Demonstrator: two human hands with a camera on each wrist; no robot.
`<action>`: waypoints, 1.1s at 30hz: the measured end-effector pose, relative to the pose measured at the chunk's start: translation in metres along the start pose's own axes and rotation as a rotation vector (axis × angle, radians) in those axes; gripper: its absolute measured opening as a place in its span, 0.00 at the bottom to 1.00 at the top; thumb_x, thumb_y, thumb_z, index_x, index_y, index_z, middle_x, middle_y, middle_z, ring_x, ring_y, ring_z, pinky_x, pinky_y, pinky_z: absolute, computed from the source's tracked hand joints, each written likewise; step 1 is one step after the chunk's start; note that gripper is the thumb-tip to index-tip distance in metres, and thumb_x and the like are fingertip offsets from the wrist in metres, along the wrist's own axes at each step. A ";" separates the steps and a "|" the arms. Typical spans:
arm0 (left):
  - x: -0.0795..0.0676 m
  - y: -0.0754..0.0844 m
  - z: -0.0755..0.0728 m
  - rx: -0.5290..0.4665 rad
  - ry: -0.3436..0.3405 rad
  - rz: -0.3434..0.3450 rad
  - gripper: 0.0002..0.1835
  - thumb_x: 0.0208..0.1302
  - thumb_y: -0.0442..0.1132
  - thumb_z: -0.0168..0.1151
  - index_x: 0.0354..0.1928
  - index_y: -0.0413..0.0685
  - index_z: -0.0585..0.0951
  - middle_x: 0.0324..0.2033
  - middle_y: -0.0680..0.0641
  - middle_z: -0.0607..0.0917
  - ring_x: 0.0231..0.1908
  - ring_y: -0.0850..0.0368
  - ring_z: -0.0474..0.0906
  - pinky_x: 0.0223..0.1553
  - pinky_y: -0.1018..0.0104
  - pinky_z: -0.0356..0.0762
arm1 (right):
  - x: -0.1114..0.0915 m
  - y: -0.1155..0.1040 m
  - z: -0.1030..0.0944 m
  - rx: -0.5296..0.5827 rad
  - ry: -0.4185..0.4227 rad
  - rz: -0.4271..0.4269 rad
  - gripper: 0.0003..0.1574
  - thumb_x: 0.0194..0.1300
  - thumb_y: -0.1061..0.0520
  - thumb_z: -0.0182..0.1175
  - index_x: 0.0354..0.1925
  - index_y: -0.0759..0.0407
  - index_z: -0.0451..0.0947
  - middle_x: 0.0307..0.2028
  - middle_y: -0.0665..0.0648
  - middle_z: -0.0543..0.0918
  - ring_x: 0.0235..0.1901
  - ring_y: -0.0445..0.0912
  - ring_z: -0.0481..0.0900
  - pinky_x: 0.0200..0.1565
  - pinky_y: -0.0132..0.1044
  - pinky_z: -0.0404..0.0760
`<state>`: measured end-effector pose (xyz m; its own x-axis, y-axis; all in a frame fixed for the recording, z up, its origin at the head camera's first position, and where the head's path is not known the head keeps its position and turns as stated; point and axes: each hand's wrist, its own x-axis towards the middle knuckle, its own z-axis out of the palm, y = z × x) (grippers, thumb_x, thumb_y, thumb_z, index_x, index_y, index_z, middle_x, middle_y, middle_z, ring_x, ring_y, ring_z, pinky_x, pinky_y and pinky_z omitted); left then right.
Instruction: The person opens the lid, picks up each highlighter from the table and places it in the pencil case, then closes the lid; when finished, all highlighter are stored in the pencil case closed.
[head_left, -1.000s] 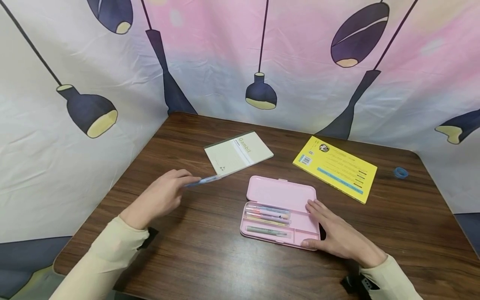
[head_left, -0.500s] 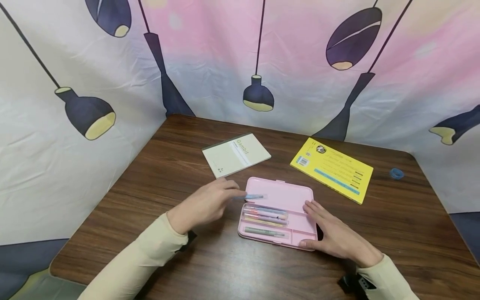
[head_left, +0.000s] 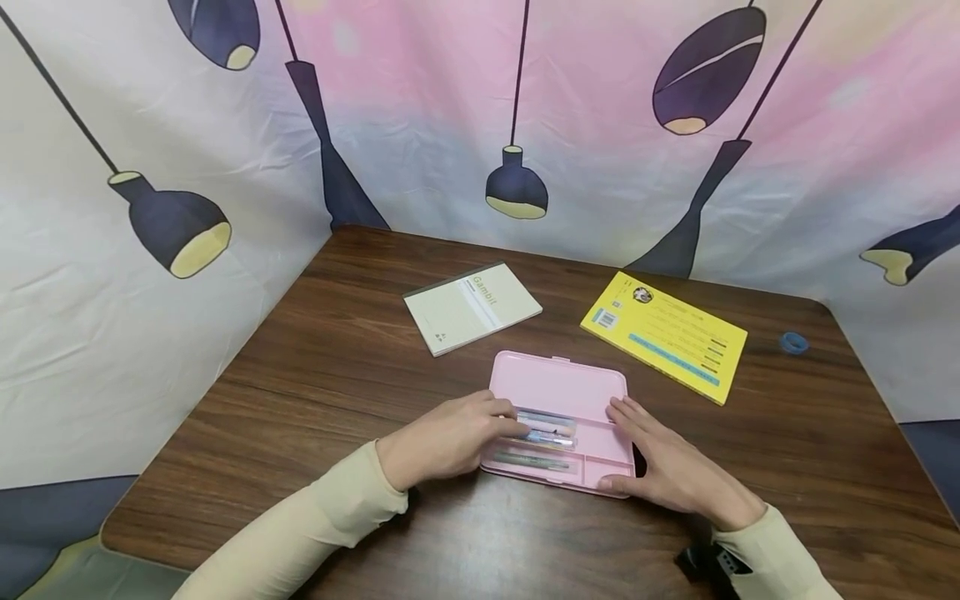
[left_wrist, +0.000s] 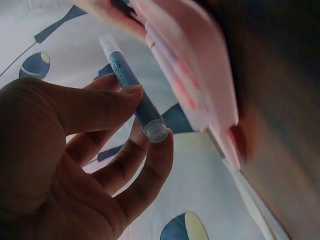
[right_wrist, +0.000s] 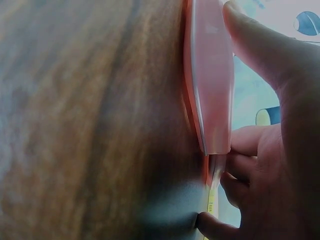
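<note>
My left hand (head_left: 457, 437) is over the left end of an open pink pencil case (head_left: 558, 387), pinching a blue marker (left_wrist: 127, 75) between thumb and fingers. The marker has a translucent cap and a clear end. In the head view it lies low over the case's middle compartment, above other pens (head_left: 551, 422). A grey-green pen (head_left: 531, 460) lies in the front compartment. My right hand (head_left: 678, 462) rests at the case's right end, its thumb on the near corner and its fingers by the hinge side. In the right wrist view the thumb (right_wrist: 255, 40) touches the case's edge.
A cream notebook (head_left: 472, 308) lies behind the case to the left, a yellow book (head_left: 665, 336) behind it to the right. Farther right is a blue tape ring (head_left: 793, 342). The brown table (head_left: 322, 367) meets a printed cloth (head_left: 435, 150) at the back.
My left hand has carried the blue marker from beside the notebook rightward, past the lid, and down into the case's middle compartment. My right hand has stayed at the case's right end.
</note>
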<state>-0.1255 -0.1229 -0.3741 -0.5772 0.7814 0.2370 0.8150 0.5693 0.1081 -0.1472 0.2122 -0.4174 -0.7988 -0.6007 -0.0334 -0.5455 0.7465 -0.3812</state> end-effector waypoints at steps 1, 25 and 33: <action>0.001 0.001 0.002 0.000 -0.005 -0.001 0.22 0.57 0.27 0.67 0.53 0.53 0.85 0.46 0.53 0.83 0.46 0.56 0.78 0.50 0.65 0.78 | 0.000 0.000 0.000 -0.001 0.002 -0.004 0.66 0.56 0.20 0.59 0.75 0.62 0.58 0.76 0.60 0.58 0.76 0.58 0.52 0.68 0.57 0.62; -0.002 0.008 0.024 0.015 -0.041 0.001 0.21 0.59 0.25 0.63 0.52 0.55 0.85 0.44 0.54 0.84 0.50 0.57 0.77 0.50 0.65 0.79 | -0.001 -0.002 0.000 -0.001 0.004 0.003 0.66 0.56 0.21 0.59 0.75 0.62 0.58 0.76 0.60 0.59 0.75 0.58 0.53 0.67 0.57 0.63; -0.002 0.006 0.024 0.031 -0.022 0.021 0.20 0.59 0.25 0.63 0.49 0.56 0.85 0.43 0.54 0.83 0.49 0.57 0.78 0.49 0.65 0.79 | -0.001 -0.001 0.001 0.001 -0.001 0.009 0.66 0.56 0.21 0.60 0.76 0.61 0.57 0.76 0.60 0.58 0.76 0.58 0.52 0.68 0.57 0.63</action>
<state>-0.1202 -0.1146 -0.3975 -0.5609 0.7988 0.2174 0.8255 0.5596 0.0733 -0.1457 0.2113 -0.4174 -0.8033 -0.5944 -0.0380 -0.5381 0.7516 -0.3816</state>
